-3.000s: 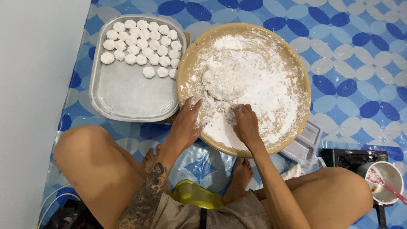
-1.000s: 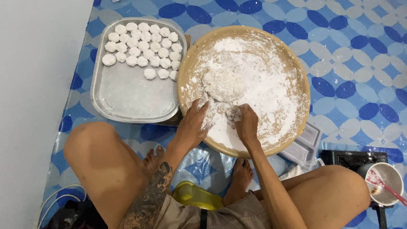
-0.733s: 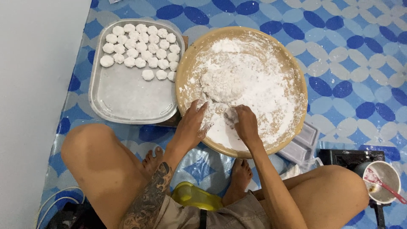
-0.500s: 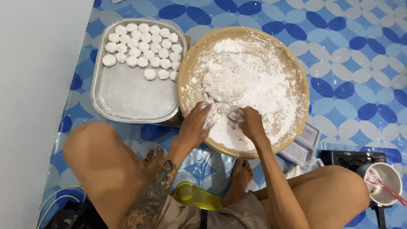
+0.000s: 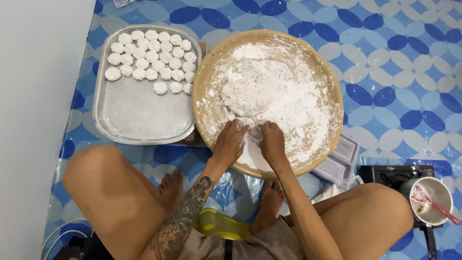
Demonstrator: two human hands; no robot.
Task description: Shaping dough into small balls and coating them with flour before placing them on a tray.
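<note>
The person sits on the floor with both knees wide, and both arms reach forward between them. The left hand and the right hand meet at the near edge of the round tan wooden tray, which is covered with white flour. Between their fingertips lies a small piece of white dough; both hands curl on it from the two sides, fingers bent and pressing together, palms down. Both hands are equally near to it.

Just beyond the hands, toward the middle of the tray, sits the large lump of floured white dough, with no clear long axis. It lies directly ahead of the fingers, very close.

To the left and farther away, touching the round tray's side, is the rectangular grey metal tray. The small white dough balls fill its far part in rows; the near part is bare.
</note>
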